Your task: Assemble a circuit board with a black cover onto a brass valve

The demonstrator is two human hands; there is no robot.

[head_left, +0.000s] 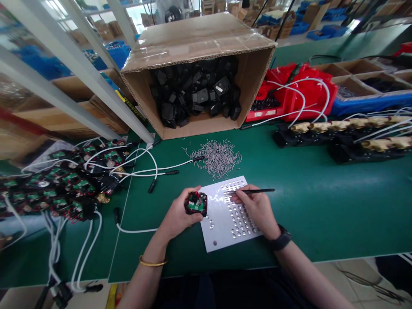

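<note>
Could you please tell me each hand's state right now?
Left hand: closed around a small black device.
Right hand: closed on a thin black tool.

The left hand [180, 216] grips a module [197, 204]; the right hand [257, 209] holds a tool [262, 190] over a dotted sheet [219, 234].

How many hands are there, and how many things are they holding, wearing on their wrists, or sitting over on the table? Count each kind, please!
Hands: 2, the left hand and the right hand
Black unit with a green board: 1
Thin black tool: 1
White sheet: 1
Gold bracelet: 1
Black wristband: 1
Total: 7
</note>
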